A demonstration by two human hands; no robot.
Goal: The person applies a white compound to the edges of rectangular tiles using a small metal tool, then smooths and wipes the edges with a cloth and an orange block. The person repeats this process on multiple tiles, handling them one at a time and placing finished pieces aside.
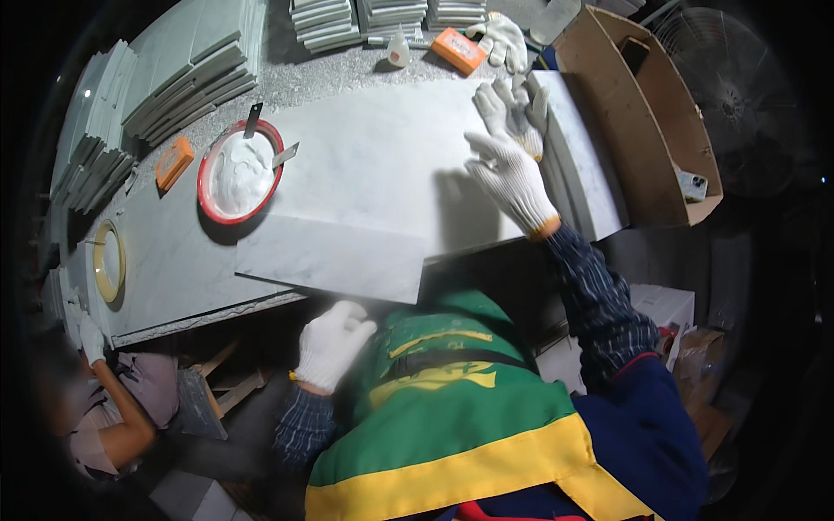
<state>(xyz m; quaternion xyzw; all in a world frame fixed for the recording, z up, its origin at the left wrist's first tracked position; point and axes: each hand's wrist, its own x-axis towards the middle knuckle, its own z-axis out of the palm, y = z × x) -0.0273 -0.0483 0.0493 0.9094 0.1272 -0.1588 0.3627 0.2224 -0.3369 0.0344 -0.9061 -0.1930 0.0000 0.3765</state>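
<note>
Mind the red-rimmed bowl [233, 217] toward the left of the worktop [321, 74]; sleeves are best kept off its paste. The pale slab [330, 256] juts past the front edge, so any shift needs support underneath. Your left hand [334, 345] curls loosely just below that overhang; whether it pinches anything, I cannot tell. Your right hand [508, 176], fingers spread, hovers near the right end, overlapping a white glove [506, 108]; a cuff grip would serve there.

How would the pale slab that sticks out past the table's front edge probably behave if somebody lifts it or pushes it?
The pale slab is probably stiff: its flat face shows no sag. Its smooth-looking surface may slip somewhat. Because part juts out, pressing there could tip it.
</note>
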